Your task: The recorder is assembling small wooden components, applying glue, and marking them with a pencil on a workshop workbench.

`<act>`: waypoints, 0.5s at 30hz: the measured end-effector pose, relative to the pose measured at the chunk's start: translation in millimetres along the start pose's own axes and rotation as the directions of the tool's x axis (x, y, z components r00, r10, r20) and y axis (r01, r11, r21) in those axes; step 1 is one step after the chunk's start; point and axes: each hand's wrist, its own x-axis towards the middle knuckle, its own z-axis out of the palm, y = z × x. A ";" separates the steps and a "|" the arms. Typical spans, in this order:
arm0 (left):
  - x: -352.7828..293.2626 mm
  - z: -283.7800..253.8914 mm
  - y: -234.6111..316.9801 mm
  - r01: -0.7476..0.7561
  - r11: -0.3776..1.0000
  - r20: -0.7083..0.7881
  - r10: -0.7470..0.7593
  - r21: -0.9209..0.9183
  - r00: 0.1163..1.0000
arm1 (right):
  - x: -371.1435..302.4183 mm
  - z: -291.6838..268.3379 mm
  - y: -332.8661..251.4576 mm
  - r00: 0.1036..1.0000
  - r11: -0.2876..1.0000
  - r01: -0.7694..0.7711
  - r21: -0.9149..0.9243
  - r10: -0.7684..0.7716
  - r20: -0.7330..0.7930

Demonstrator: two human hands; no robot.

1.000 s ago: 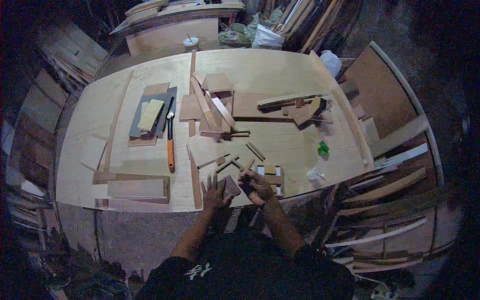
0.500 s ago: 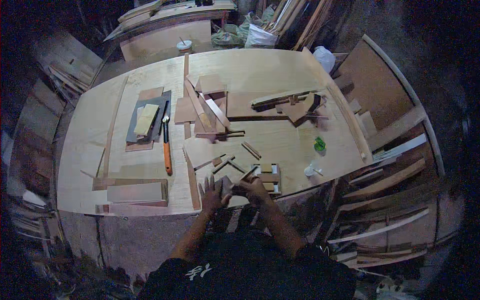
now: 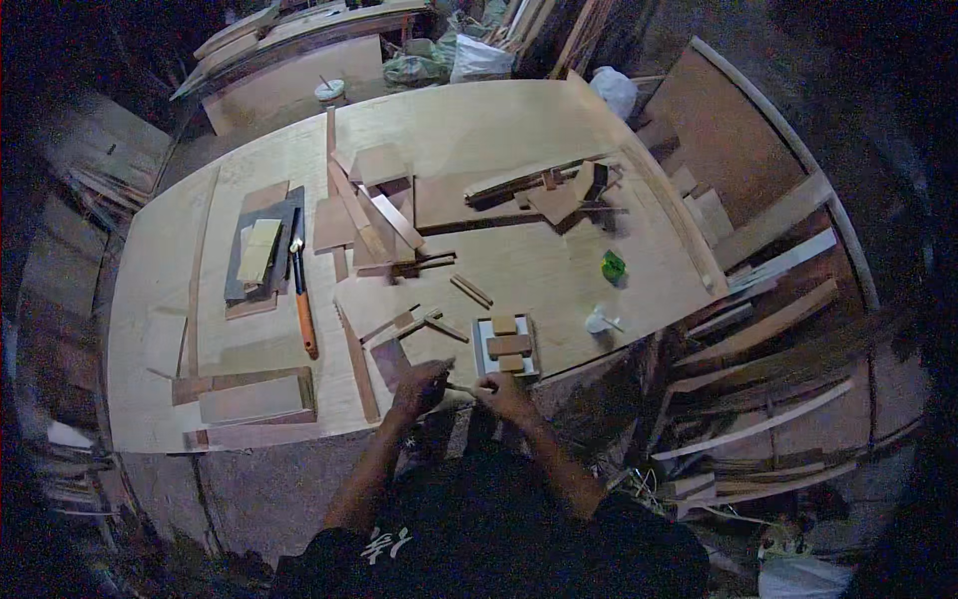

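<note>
Both hands are together at the near edge of the plywood-topped table [image 3: 499, 105]. My left hand [image 3: 419, 391] is closed at one end of a short thin wooden strip [image 3: 461, 387]. The other end is pinched in my right hand [image 3: 507, 397]. A flat greyish-purple piece [image 3: 389, 361] shows just beyond my left fingers; whether they touch it I cannot tell. Right behind my right hand stands a small white-and-wood frame [image 3: 481, 344] with wooden blocks [image 3: 511, 345] across it. Several thin wooden sticks [image 3: 446, 327] lie loose beyond my hands.
An orange-handled tool [image 3: 305, 324] lies left, beside stacked sheets [image 3: 261, 250]. Wood offcuts [image 3: 374, 215] are piled mid-table, more wood pieces [image 3: 559, 200] far right. A green item [image 3: 613, 266] and a small white container [image 3: 599, 320] stand right. Boards [image 3: 244, 399] lie near left.
The view has shifted, so the table appears further left. The greyish piece, earlier at my left hand, now shows beyond it. My hands have come together on the strip, formerly raised in my right hand.
</note>
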 end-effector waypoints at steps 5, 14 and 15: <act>14.3 10.2 50.3 -0.001 0.947 -0.063 -0.021 -0.321 0.998 | -4.8 -38.6 -11.0 0.976 0.991 -0.023 0.132 0.051 -0.213; 43.9 38.5 48.5 0.050 0.941 -0.002 -0.054 -0.335 0.999 | 10.1 -50.8 17.1 0.965 0.907 0.102 0.408 0.009 -0.262; 47.6 40.8 44.4 0.056 0.942 -0.004 -0.061 -0.332 0.998 | 12.6 -52.8 17.2 0.958 0.868 0.115 0.483 0.032 -0.286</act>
